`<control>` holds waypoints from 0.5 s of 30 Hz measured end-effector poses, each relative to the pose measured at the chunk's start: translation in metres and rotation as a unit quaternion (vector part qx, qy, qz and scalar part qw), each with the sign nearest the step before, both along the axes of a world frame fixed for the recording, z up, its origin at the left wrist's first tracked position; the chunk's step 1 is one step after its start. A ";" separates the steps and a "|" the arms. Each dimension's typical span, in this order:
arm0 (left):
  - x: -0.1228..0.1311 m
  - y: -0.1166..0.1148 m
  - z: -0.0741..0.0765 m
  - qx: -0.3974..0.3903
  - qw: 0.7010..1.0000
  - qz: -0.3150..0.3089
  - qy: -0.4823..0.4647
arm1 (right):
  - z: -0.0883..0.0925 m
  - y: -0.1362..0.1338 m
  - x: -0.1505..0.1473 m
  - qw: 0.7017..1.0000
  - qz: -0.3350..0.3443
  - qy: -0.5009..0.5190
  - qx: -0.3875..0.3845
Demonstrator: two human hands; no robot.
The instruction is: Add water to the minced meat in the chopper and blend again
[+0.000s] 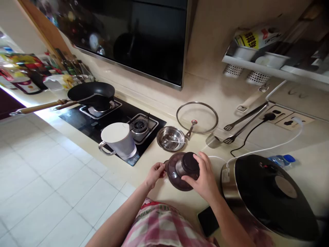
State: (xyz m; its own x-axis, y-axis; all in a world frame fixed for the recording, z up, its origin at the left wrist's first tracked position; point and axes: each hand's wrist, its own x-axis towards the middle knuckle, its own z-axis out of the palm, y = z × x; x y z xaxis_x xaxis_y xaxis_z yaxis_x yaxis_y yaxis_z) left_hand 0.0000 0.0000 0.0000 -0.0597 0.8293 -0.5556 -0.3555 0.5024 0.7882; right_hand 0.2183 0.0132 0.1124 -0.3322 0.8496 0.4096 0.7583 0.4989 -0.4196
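Note:
At the counter in front of me is a round, dark brown see-through pot or dish point(177, 183) with a short side handle. My left hand point(156, 174) is closed on that handle at its left side. On top of it, or standing in it, is a dark cylinder with a black round top point(190, 162); I cannot tell whether it is a separate jar or a large knob. My right hand point(205, 173) is wrapped round this cylinder from the right, thumb in front and fingers behind. A small steel pan point(171, 137) with a thin utensil in it sits just beyond.
A white mug-shaped jug point(117, 137) stands on the black hob's point(77, 120) near corner. Behind it is a wok point(89, 91) with its wooden handle jutting out left. A glass lid point(197, 111) leans on the wall. To the right are a rice cooker point(269, 195), cables and a phone point(207, 219).

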 end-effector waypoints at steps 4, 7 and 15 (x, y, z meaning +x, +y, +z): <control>0.002 -0.002 0.002 0.039 0.999 0.017 0.031 | -0.004 0.011 -0.004 0.998 0.002 -0.024 -0.058; 0.004 -0.002 0.003 0.057 0.997 0.029 0.040 | -0.007 0.016 -0.005 0.998 0.000 0.000 -0.068; 0.004 0.001 0.002 0.053 0.996 0.027 0.062 | 0.032 0.046 0.027 0.996 -0.046 0.071 0.009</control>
